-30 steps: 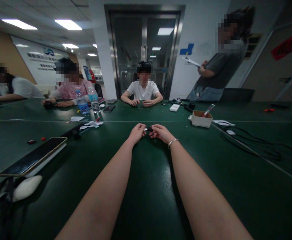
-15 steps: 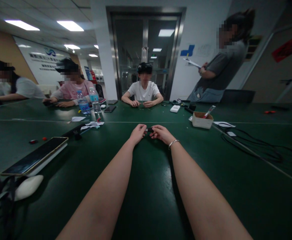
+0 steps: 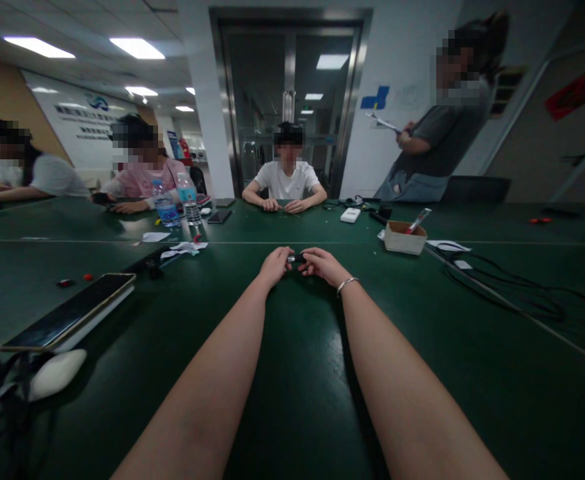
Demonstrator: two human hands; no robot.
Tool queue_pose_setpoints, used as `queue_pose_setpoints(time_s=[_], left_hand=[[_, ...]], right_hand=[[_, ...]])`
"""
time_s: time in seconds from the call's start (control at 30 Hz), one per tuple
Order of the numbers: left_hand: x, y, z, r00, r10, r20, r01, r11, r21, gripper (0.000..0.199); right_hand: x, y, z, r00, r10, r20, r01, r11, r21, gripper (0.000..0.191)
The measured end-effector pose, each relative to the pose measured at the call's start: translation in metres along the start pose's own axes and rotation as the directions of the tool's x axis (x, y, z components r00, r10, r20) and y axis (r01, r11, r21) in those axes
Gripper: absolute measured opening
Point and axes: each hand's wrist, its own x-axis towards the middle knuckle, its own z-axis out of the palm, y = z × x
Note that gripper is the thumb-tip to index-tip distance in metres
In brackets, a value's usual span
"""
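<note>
Both my arms reach forward over the green table. Between my hands is a small black-and-silver object, too small to name. Its silver end is pinched in the closed fingers of my left hand. My right hand, with a silver bracelet on the wrist, pinches the black end from the other side. The fingertips hide part of the object, which is held just above the tabletop.
At left lie a phone on a white box and a white mouse-like object among black straps. Two water bottles stand farther back. A small box and black cables are at right. Several people surround the table.
My hands keep nearly the same pose. A bit more of the object's silver part shows between my fingers. The view has shifted very slightly.
</note>
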Motion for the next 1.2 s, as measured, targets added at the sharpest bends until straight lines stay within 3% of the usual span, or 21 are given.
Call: queue_pose_setpoints(time_s=[1.2], left_hand=[[-0.0015, 0.0027, -0.0001, 1.000, -0.002, 0.023, 0.002, 1.000, -0.016, 0.023]], right_hand=[[-0.0037, -0.0023, -0.0001, 1.000, -0.003, -0.012, 0.003, 1.000, 0.024, 0.007]])
